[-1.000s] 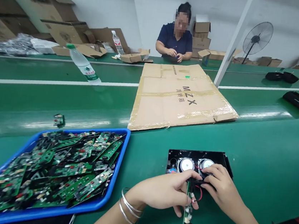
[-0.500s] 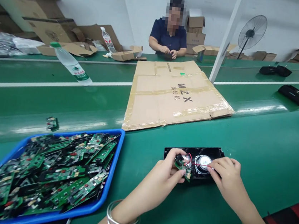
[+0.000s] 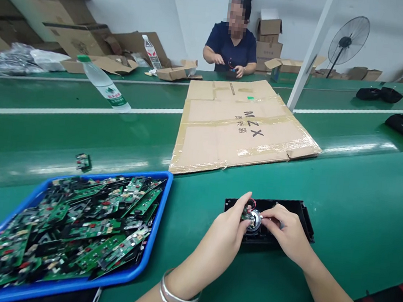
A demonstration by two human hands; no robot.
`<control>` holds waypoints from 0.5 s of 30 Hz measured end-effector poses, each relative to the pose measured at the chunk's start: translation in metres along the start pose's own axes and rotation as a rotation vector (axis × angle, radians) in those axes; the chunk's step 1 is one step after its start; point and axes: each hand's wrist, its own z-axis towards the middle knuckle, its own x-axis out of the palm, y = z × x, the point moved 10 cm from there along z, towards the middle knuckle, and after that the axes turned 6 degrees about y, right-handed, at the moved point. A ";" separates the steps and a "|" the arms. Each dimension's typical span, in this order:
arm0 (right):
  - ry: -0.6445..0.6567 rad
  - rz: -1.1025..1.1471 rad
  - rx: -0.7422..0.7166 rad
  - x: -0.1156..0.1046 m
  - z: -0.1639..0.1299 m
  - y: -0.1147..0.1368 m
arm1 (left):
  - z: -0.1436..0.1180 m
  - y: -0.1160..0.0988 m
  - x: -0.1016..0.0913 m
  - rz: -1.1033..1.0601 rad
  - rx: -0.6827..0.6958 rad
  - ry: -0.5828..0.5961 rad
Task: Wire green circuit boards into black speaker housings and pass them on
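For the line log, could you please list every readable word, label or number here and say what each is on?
"MZX": cardboard sheet, large dark letters.
Three smaller characters beside it: too blurred to read.
Bottle label: green and white, unreadable.
Far bottle label: unreadable.
Boards in the tray and the part under the left hand and right hand: no legible text.
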 end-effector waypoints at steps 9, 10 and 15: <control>0.052 -0.209 -0.184 0.012 -0.003 0.024 | -0.001 -0.008 0.006 0.115 0.100 0.018; 0.055 -0.221 -0.199 0.013 -0.003 0.024 | -0.001 -0.008 0.006 0.126 0.104 0.022; 0.077 -0.266 -0.225 0.019 -0.005 0.022 | -0.001 -0.012 0.009 0.155 0.120 0.047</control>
